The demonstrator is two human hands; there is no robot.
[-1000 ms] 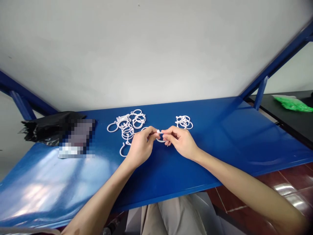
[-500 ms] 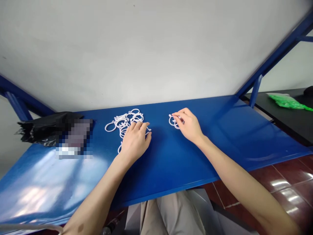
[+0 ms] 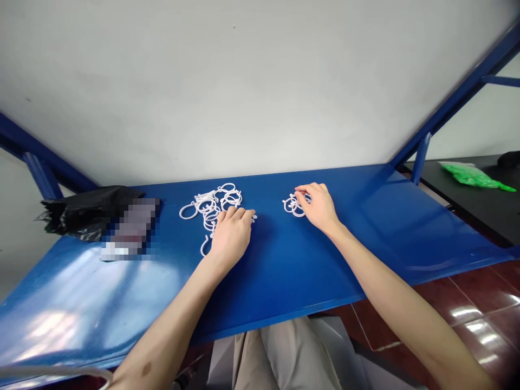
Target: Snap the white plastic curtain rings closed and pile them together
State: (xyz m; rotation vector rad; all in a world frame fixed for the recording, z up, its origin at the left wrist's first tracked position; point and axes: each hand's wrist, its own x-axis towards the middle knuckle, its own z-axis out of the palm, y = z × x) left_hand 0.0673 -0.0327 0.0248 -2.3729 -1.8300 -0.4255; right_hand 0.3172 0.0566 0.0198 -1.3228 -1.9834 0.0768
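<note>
Parted now: left hand (image 3: 231,233) over one ring pile (image 3: 208,196), right hand (image 3: 320,208) over second pile (image 3: 293,205) to its right; fingers' spread, hold unclear.

White rings (image 3: 206,196), blue desk (image 3: 284,271)
Pale grey wall (image 3: 260,97), black bag (image 3: 93,203), green bag (image 3: 473,174), grey-beige trousers (image 3: 280,357), dark red floor tiles (image 3: 499,287) crossed by pale lines.

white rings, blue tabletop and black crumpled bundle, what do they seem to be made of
White rings: probably smooth plastic; evenly white, with small moulded-looking knobs.
Blue tabletop: glossy, perhaps painted metal or laminate; light reflects brightly off it.
Black bundle: likely thin plastic film with a slight sheen, given its creases and ragged edge.
</note>
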